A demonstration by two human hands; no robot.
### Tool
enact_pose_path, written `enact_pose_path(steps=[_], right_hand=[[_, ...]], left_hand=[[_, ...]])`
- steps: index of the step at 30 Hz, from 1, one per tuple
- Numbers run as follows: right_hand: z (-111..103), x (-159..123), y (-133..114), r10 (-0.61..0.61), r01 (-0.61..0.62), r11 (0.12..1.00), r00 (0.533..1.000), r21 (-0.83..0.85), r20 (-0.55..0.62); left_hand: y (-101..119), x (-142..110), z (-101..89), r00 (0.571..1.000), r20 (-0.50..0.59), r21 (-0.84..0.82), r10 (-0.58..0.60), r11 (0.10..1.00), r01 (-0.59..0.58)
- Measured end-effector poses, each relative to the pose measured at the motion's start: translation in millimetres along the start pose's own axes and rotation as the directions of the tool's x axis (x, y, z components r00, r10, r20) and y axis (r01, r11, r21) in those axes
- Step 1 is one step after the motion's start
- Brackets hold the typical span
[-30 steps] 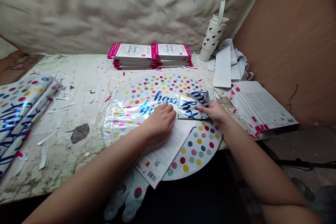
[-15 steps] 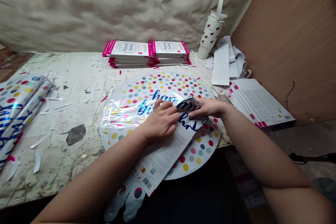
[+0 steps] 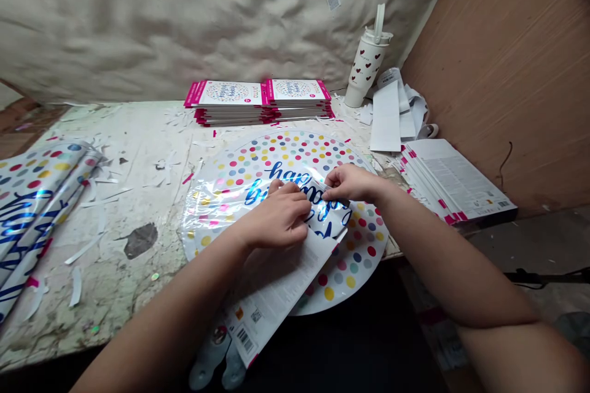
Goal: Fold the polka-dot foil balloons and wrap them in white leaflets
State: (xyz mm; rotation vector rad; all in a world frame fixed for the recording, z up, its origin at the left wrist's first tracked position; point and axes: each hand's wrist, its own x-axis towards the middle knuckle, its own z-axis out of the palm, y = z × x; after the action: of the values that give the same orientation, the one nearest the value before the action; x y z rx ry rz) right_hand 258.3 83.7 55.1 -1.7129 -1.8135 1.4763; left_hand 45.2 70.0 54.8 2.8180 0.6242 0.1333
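Note:
A white printed paper packet [image 3: 281, 288] lies tilted in front of me, its barcode end towards me. A folded foil balloon [image 3: 328, 216] with blue lettering sticks out of its upper end. My left hand [image 3: 279, 216] is closed over the packet's upper left corner, knuckles up, its fingertips touching the folded foil. With thumb and fingers pinched, my right hand [image 3: 353, 185] grips the far edge of the folded balloon. Beneath both lies a flat round dotted foil balloon [image 3: 364, 255] with blue lettering. The balloon part inside the packet is hidden.
Stacked pink-edged packets [image 3: 230, 95] stand at the back. A white tumbler [image 3: 366, 67] with hearts is beside white paper pieces [image 3: 387, 116]. More packets [image 3: 465, 178] lean in a row at right. Dotted foil balloons [image 3: 41, 202] lie at left among paper scraps.
My right hand has shifted slightly left and up. The dark folded corner it held now lies flatter, showing more blue lettering. The packet has slid slightly down and left.

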Motion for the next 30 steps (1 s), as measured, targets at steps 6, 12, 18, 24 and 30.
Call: enact_pose_path(steps=[6,12,18,24,30], right_hand=[[5.1,-5.9,-13.5,-0.020,0.011,0.991,0.998,0.130,0.067],[2.3,-10.6,-38.2,-0.138,0.141,0.990,0.988,-0.029,0.074],[14.5,-7.3,-51.5,-0.109,0.145,0.973,0.975,-0.182,0.194],[12.9,-45.8,-43.7,-0.468,0.451,0.883,0.828,-0.128,-0.308],[47.8,-71.5,-24.8,-0.490,0.633,0.716,0.755,0.294,-0.436]], left_hand=[[3.6,-7.9,-27.8,0.970,0.242,-0.140,0.004,0.990,0.031],[8.5,-3.3,-39.3,0.992,0.108,-0.032,-0.068,0.997,0.072],[14.6,-2.4,-41.1,0.996,-0.007,0.011,-0.086,0.996,0.086],[26.0,-25.7,-52.5,0.953,-0.226,0.072,-0.200,0.973,0.221],[48.7,-53.2,-50.7,0.504,-0.861,0.063,-0.065,0.970,0.233]])
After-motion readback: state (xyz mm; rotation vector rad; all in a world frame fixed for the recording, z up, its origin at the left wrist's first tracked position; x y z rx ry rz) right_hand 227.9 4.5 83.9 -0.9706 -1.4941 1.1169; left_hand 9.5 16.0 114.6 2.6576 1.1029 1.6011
